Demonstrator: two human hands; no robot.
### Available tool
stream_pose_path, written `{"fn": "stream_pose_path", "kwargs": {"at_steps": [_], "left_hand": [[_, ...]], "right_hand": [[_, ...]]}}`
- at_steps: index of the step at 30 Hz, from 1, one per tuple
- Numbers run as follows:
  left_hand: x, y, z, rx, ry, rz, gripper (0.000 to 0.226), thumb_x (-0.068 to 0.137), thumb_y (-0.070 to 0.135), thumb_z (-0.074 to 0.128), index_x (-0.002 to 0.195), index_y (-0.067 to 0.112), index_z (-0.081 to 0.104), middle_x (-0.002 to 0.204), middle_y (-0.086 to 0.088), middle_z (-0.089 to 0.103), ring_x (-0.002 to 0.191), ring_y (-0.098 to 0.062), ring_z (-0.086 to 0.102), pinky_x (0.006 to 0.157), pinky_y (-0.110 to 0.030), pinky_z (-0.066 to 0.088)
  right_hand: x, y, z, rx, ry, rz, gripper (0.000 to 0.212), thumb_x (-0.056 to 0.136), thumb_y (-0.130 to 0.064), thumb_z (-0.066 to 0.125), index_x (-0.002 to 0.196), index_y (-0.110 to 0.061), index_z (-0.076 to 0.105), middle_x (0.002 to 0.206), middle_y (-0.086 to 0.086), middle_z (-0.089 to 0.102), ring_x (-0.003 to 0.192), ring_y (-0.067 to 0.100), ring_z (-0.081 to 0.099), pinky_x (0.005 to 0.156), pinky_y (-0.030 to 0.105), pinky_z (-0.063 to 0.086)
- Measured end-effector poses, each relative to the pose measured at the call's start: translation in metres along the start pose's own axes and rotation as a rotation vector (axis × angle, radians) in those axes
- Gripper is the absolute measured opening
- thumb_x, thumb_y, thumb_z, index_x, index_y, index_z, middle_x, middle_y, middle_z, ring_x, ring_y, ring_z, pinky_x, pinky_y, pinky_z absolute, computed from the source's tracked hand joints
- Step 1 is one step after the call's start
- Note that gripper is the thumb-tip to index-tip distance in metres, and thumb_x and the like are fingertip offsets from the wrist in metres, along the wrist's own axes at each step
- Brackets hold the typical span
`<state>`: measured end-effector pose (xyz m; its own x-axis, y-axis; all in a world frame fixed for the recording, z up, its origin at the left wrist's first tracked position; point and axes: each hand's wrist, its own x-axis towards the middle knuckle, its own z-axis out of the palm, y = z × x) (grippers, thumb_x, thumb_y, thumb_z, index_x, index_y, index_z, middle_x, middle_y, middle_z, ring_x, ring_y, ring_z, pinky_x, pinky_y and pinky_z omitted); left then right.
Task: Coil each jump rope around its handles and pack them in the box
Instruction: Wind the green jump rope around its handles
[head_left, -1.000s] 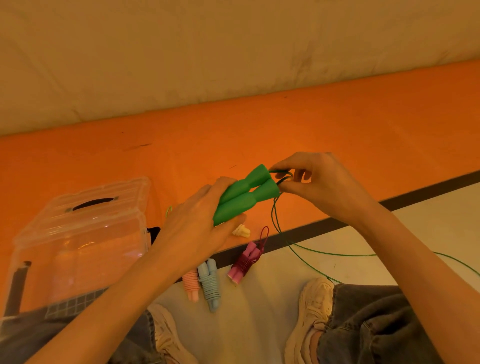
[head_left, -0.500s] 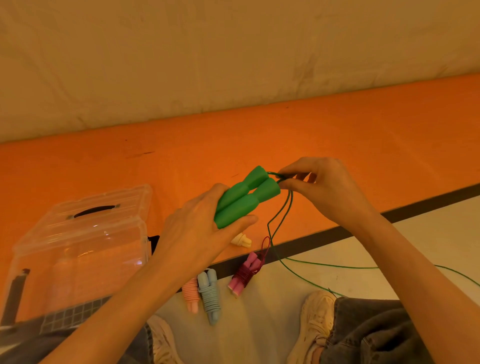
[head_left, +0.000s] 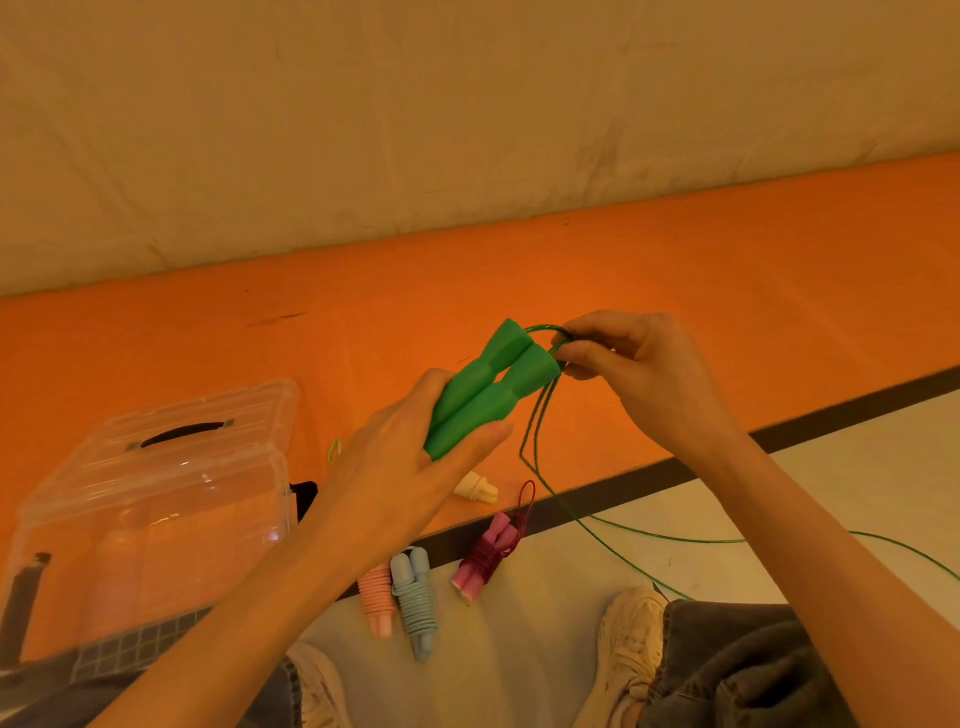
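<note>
green handles (head_left: 488, 389) gripped side by side in left hand (head_left: 400, 467); right hand (head_left: 639, 364) pinches green cord (head_left: 535, 441).

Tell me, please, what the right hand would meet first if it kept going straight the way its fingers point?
The right hand points left, its fingers pinching the green cord. Straight on, it would probably meet the tops of the green handles, held by the left hand.

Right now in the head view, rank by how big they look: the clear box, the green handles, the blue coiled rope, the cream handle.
1. clear box
2. green handles, though nearer the camera
3. blue coiled rope
4. cream handle
</note>
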<state>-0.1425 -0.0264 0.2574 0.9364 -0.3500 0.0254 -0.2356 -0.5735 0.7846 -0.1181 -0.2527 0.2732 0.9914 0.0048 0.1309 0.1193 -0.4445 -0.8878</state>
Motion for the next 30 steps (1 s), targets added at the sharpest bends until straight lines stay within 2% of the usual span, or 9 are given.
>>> {"fn": "stream_pose_path", "kwargs": {"at_steps": [5, 9, 11, 14, 15, 18, 23, 27, 30], "left_hand": [[-0.001, 0.003, 0.001, -0.128, -0.007, 0.009, 0.037, 0.08, 0.061, 0.052, 0.11, 0.038, 0.052, 0.073, 0.02, 0.055, 0.061, -0.001, 0.05, 0.055, -0.015, 0.035], [-0.001, 0.006, 0.007, -0.278, -0.048, -0.029, 0.037, 0.081, 0.057, 0.052, 0.112, 0.038, 0.055, 0.063, 0.018, 0.052, 0.054, 0.0, 0.044, 0.054, -0.016, 0.036], [-0.001, 0.007, 0.013, -0.358, -0.086, -0.032, 0.035, 0.084, 0.058, 0.052, 0.111, 0.037, 0.056, 0.062, 0.017, 0.056, 0.051, 0.0, 0.043, 0.055, -0.02, 0.037], [-0.002, 0.007, 0.021, -0.427, -0.151, -0.022, 0.04, 0.084, 0.066, 0.052, 0.111, 0.037, 0.055, 0.099, -0.014, 0.067, 0.048, -0.005, 0.043, 0.056, -0.032, 0.041], [-0.002, 0.007, 0.021, -0.443, -0.169, -0.023, 0.04, 0.084, 0.065, 0.052, 0.112, 0.037, 0.054, 0.105, -0.018, 0.066, 0.048, -0.004, 0.044, 0.056, -0.03, 0.041], [-0.003, 0.012, 0.019, -0.474, -0.194, -0.016, 0.036, 0.087, 0.052, 0.052, 0.113, 0.027, 0.052, 0.096, -0.001, 0.07, 0.052, 0.006, 0.05, 0.058, -0.014, 0.039], [-0.002, 0.009, 0.016, -0.143, -0.081, -0.041, 0.04, 0.077, 0.065, 0.05, 0.097, 0.03, 0.043, 0.06, 0.013, 0.051, 0.049, -0.003, 0.043, 0.049, -0.021, 0.031], [-0.002, 0.014, 0.014, 0.231, -0.005, -0.002, 0.046, 0.079, 0.071, 0.04, 0.1, 0.031, 0.032, 0.068, 0.012, 0.043, 0.059, -0.007, 0.047, 0.052, -0.031, 0.034], [-0.002, 0.016, 0.015, 0.331, -0.012, -0.006, 0.045, 0.081, 0.073, 0.035, 0.098, 0.032, 0.026, 0.074, 0.015, 0.041, 0.072, -0.018, 0.055, 0.059, -0.034, 0.042]], "right_hand": [[-0.003, -0.005, 0.001, 0.263, -0.058, 0.053, 0.018, 0.09, 0.001, 0.057, 0.088, -0.011, 0.07, 0.071, 0.004, 0.07, 0.067, 0.014, 0.065, 0.069, 0.025, 0.058], [-0.004, -0.007, 0.005, 0.392, -0.051, 0.116, 0.015, 0.091, 0.001, 0.054, 0.098, 0.0, 0.067, 0.081, 0.021, 0.065, 0.07, 0.017, 0.064, 0.069, 0.027, 0.058], [-0.005, -0.006, 0.007, 0.455, -0.042, 0.152, 0.016, 0.091, -0.001, 0.054, 0.102, 0.002, 0.066, 0.086, 0.021, 0.066, 0.073, 0.019, 0.064, 0.069, 0.027, 0.058], [-0.005, -0.006, 0.01, 0.5, -0.045, 0.181, 0.017, 0.092, -0.002, 0.053, 0.102, 0.0, 0.066, 0.085, 0.013, 0.068, 0.077, 0.021, 0.065, 0.07, 0.028, 0.058], [-0.005, -0.006, 0.011, 0.504, -0.049, 0.182, 0.017, 0.092, -0.003, 0.053, 0.102, 0.0, 0.066, 0.086, 0.013, 0.068, 0.078, 0.022, 0.065, 0.07, 0.029, 0.057], [-0.005, -0.008, 0.01, 0.48, -0.038, 0.168, 0.016, 0.092, -0.002, 0.053, 0.101, -0.001, 0.066, 0.086, 0.014, 0.068, 0.078, 0.022, 0.065, 0.068, 0.027, 0.057], [-0.004, -0.007, 0.005, 0.285, 0.022, 0.104, 0.016, 0.092, 0.004, 0.053, 0.094, -0.004, 0.067, 0.085, 0.022, 0.067, 0.073, 0.024, 0.063, 0.065, 0.023, 0.057], [-0.005, -0.006, 0.008, 0.197, 0.031, 0.099, 0.018, 0.093, 0.004, 0.053, 0.095, -0.003, 0.069, 0.086, 0.016, 0.069, 0.075, 0.017, 0.066, 0.069, 0.024, 0.057], [-0.004, -0.003, 0.009, 0.139, 0.067, 0.097, 0.016, 0.093, 0.004, 0.054, 0.098, 0.001, 0.069, 0.09, 0.018, 0.07, 0.077, 0.015, 0.066, 0.073, 0.025, 0.058]]}}
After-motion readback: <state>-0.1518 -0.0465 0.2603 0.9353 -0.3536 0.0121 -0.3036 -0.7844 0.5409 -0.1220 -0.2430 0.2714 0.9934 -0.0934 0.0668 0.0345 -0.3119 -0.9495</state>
